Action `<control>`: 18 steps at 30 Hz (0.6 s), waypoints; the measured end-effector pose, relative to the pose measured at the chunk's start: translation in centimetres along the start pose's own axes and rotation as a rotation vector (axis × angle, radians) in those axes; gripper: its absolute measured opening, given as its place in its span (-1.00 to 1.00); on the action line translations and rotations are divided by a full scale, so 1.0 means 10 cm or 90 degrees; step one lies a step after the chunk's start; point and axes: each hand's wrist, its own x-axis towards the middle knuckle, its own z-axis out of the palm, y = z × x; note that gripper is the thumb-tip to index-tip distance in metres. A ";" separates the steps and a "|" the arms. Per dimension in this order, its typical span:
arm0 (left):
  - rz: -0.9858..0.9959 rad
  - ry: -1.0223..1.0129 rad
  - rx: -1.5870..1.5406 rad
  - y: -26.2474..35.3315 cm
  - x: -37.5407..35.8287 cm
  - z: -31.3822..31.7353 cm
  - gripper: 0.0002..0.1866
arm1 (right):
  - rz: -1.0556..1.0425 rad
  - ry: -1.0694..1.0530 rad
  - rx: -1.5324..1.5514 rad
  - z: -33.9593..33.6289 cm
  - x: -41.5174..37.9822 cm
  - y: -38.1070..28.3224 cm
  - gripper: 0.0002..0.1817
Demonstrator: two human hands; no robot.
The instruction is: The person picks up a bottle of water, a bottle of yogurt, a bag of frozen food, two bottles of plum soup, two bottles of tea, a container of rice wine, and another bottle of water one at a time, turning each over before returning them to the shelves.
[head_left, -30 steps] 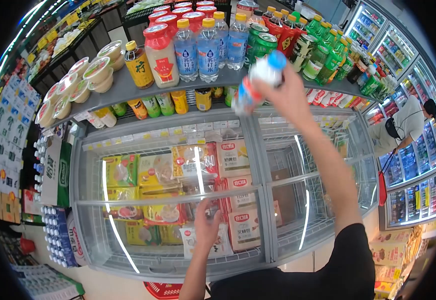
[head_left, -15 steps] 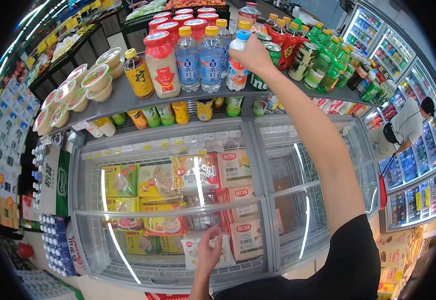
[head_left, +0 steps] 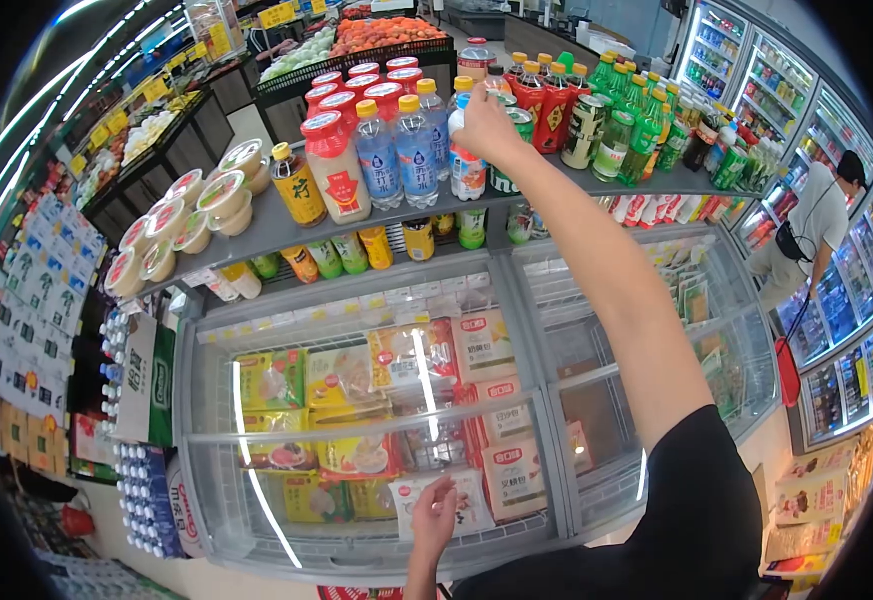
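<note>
My right hand (head_left: 487,125) is closed round the upper part of a small white drink bottle (head_left: 468,175) with a blue cap and an orange-and-blue label. The bottle stands upright on the grey shelf (head_left: 357,226) above the freezer. Left of it are soda water bottles (head_left: 419,160) with yellow caps; at its right, partly behind my hand and wrist, is a green can (head_left: 521,122). Low in view, my left hand (head_left: 434,515) hovers over the freezer's glass lid, loosely curled, fingers slightly apart and holding nothing.
Below the shelf, a chest freezer (head_left: 547,470) with sliding glass lids holds bagged frozen food. Red-capped jars (head_left: 335,165), stacked lidded tubs (head_left: 193,232) and green bottles (head_left: 647,140) crowd the shelf. A person (head_left: 817,225) stands by the drinks fridges at right.
The view has shifted, so the shelf and freezer sit further right and slightly lower. My right hand now covers more of the bottle's top. My left hand's fingers are a little more curled.
</note>
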 end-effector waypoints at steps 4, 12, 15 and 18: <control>0.013 0.021 0.072 -0.12 -0.26 -0.11 -0.72 | -0.144 0.182 0.163 -0.32 -0.81 -0.12 -0.29; -0.356 0.144 0.186 -0.77 -1.58 -0.94 -0.71 | 0.191 -0.489 0.633 -0.03 -4.32 0.74 -0.64; -0.305 0.242 0.308 -1.39 -2.22 -1.16 -0.63 | 0.405 -0.456 0.669 -0.16 -5.40 1.10 -0.69; -0.326 0.205 0.119 -1.99 -2.67 -1.15 -0.80 | 0.541 -0.355 0.610 -0.10 -6.30 1.60 -0.72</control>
